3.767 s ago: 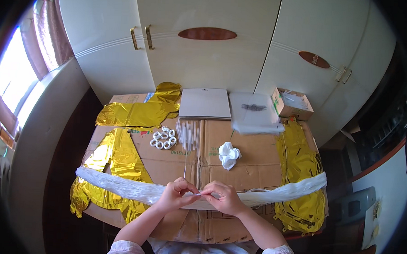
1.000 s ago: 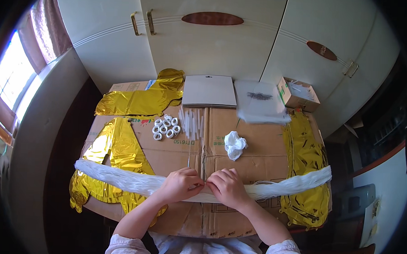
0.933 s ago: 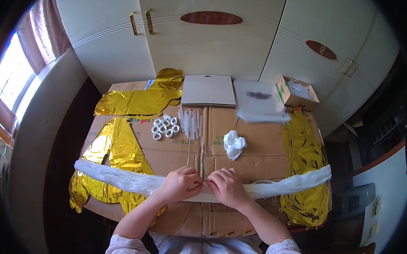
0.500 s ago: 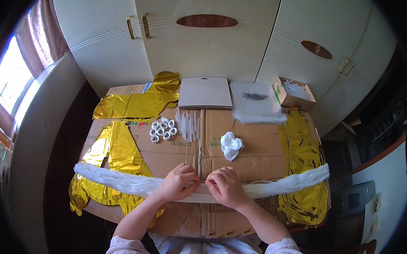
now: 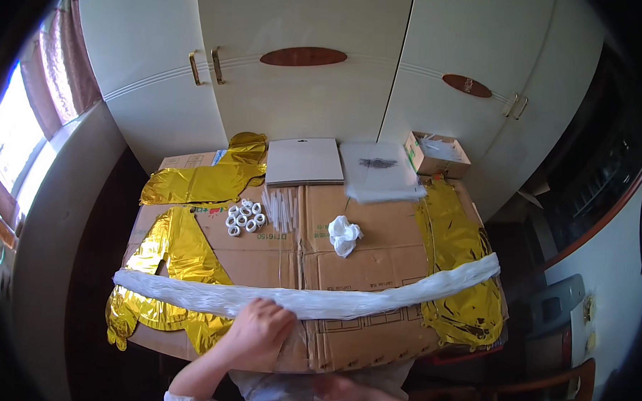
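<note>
Head view, looking down: left hand curled at the near edge of a long, glossy white bundle of fine strands, with fingers drawn together; cannot tell whether clamped on strands. Right hand blurred and low by the lap; cannot tell whether fingers are apart or together. White bundle laid crosswise over the cardboard-covered tabletop, ends resting on a crinkled left-side gold foil sheet and a matching right-side gold foil sheet.

Step in hand, as judged: tending the bundle near its middle. Seems to call next for a light touch against snagging, and for the right hand above the front edge.

Both bundle ends close to the side edges, so little room sideways. More room along the front strip, right of the left hand, and beyond the bundle, between a crumpled soft white bunch and the right-side foil. Tighter at far left, near white oval rings and slim clear tubes.
</note>
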Tool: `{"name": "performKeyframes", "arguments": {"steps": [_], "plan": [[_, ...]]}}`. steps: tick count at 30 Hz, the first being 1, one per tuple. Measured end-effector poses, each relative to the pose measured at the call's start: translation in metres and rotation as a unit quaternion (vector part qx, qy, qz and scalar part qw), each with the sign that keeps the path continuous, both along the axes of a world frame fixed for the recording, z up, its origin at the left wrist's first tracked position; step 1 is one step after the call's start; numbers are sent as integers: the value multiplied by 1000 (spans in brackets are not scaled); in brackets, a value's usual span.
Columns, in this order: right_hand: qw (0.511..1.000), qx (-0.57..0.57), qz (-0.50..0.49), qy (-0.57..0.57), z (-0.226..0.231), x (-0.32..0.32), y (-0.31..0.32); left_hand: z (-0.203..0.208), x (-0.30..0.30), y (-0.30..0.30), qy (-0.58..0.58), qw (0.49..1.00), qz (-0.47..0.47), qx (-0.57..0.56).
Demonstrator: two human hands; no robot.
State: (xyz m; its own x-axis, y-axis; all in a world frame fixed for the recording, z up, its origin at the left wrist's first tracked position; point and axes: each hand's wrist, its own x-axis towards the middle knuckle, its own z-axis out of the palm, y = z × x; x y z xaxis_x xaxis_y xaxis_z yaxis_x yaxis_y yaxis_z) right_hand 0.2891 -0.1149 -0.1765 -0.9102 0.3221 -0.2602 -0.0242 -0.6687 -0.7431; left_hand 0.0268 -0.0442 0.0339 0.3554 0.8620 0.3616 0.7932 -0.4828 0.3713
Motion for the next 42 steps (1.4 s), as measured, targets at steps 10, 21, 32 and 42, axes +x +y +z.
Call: {"name": "performKeyframes", "arguments": {"steps": [10,21,32,42], "plan": [[918,-149,-351,110,2,6,31,-44,45,-112,30,999,-1,-19],[836,-64,-452,306,25,52,52,-190,7,-169,-751,558,332,-122],[697,-51,-674,237,58,112,93,-176,-48,-96,-901,419,114,-8],[676,-69,-686,260,64,111,96,-173,-48,-83,-899,425,95,-52]]}}
